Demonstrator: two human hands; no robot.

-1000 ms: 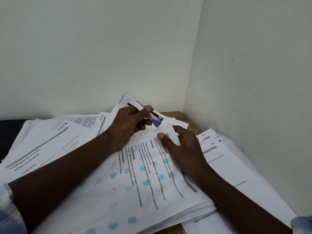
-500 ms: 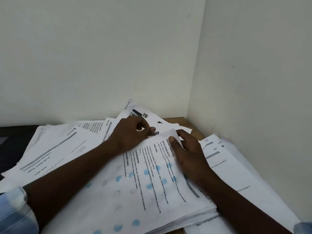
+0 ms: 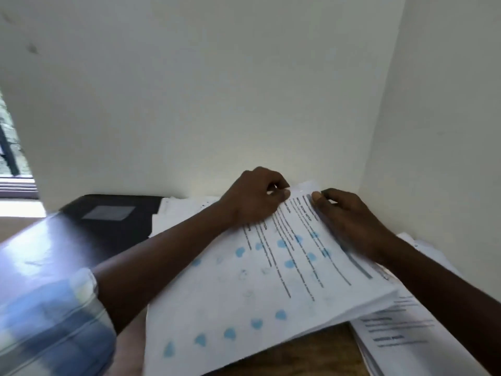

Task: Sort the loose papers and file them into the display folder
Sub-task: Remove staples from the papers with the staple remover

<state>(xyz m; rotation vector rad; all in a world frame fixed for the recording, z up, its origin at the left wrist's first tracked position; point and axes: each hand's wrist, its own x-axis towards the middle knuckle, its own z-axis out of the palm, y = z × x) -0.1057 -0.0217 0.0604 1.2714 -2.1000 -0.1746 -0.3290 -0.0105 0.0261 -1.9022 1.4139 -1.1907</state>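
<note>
Since left hand and right hand pinch only the far edge of the white blue-spotted paper stack, lower sheets may fan and slip.

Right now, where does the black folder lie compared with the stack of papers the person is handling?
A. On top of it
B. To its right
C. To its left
C: the black folder lies to the left of the paper stack, whose far edge the left hand and right hand grip.
</note>
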